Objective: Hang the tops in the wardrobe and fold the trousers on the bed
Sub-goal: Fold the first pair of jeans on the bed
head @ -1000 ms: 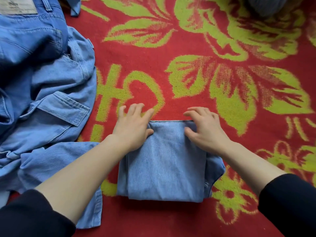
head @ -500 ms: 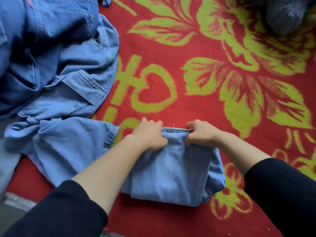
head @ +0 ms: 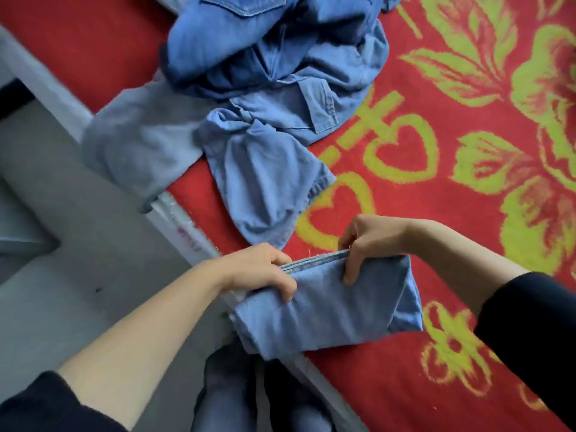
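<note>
A folded pair of light blue jeans (head: 330, 310) is held by its far edge over the near edge of the bed (head: 467, 213). My left hand (head: 261, 269) grips the left end of that edge, thumb on top and fingers under. The right end is pinched by my right hand (head: 364, 241). The fold's lower part droops toward the bed edge. A heap of unfolded blue denim garments (head: 274, 88) lies further back on the red and green blanket.
A pale grey-blue garment (head: 137, 145) hangs over the bed's left edge. Grey floor (head: 62, 275) lies to the left. My legs in jeans (head: 249, 400) stand against the bed frame (head: 184, 226).
Both hands closed on the folded jeans' far edge and raised it off the blanket, shifting it toward the bed's near-left edge. The view swung left, bringing the floor into sight.
</note>
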Demonstrator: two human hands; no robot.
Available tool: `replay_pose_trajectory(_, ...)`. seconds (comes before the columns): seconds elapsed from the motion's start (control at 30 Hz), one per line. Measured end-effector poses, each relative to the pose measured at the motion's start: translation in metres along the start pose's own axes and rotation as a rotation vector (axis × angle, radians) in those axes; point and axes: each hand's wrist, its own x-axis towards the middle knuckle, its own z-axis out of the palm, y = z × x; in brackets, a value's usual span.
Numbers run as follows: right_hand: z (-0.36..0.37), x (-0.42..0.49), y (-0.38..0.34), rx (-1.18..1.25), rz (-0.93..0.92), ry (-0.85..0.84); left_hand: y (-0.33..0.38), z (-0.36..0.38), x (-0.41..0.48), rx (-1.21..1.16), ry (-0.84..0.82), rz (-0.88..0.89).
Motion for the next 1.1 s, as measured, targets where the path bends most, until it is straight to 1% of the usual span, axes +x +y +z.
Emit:
replay_pose_trajectory(0.13,0.037,0.020,-0.083,-0.097,-0.068,-0.110,-0.066,-0.020,-0.065,-0.141,0.028,-0.041)
replay_pose_trajectory(0.27,0.083,0.045,-0.178,-0.194,-0.145,-0.119,-0.147,-0.042,-0.136,-0.221,0.135,-0.065)
replay_pose_trajectory(0.33,0.112,0.057,-0.230,-0.270,-0.191,-0.112,-0.194,-0.051,-0.172,-0.229,0.220,-0.055)
replay_pose_trajectory(0.4,0.143,0.074,-0.280,-0.373,-0.231,-0.070,-0.242,-0.058,-0.207,-0.189,0.340,-0.057)
replay_pose_trajectory(0.53,0.218,0.106,-0.388,-0.511,-0.293,-0.007,-0.343,-0.071,-0.283,-0.119,0.579,-0.114)
replay_pose_trajectory(0.63,0.277,0.128,-0.474,-0.585,-0.360,-0.005,-0.429,-0.078,-0.340,-0.159,0.712,-0.154)
replay_pose_trajectory(0.77,0.356,0.156,-0.581,-0.675,-0.463,-0.040,-0.534,-0.081,-0.416,-0.208,0.861,-0.244)
replay_pose_trajectory(0.87,0.417,0.173,-0.651,-0.786,-0.597,-0.040,-0.595,-0.081,-0.467,-0.244,0.966,-0.354)
replay_pose_trajectory(1.0,0.478,0.189,-0.724,-0.939,-0.731,0.008,-0.656,-0.085,-0.514,-0.161,1.125,-0.505)
replay_pose_trajectory(1.1,0.506,0.200,-0.769,-1.049,-0.793,0.102,-0.695,-0.099,-0.535,-0.036,1.189,-0.587)
